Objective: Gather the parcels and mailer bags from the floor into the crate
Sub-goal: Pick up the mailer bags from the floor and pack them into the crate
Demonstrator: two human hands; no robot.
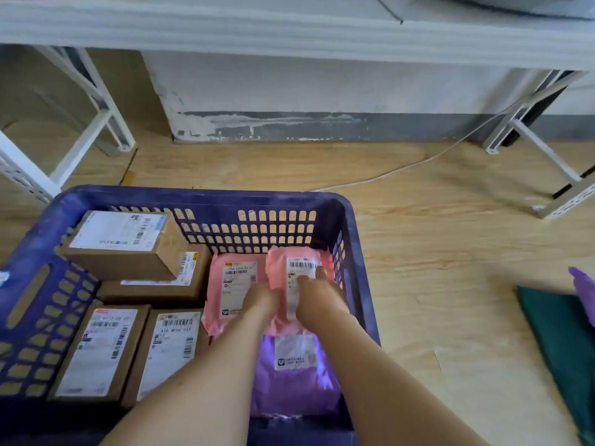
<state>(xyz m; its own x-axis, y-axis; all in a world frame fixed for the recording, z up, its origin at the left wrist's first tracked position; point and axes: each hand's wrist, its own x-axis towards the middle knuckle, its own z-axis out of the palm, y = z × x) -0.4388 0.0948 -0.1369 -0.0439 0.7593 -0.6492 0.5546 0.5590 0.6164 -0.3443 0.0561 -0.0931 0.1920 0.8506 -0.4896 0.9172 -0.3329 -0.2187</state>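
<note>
Blue crate (206,201) sits on wooden floor (450,252) beneath a white table (289,30).

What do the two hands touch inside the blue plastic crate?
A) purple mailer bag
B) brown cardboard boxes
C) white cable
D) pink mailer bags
D: the left hand and right hand both lie on the pink plastic mailer bags in the blue slotted plastic crate.

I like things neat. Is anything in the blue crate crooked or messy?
Yes. The top cardboard box in the blue crate's far left corner sits crooked across the box beneath it, not lined up. The pink mailer bag in the right hand looks crumpled. Nothing looks spilled.
</note>
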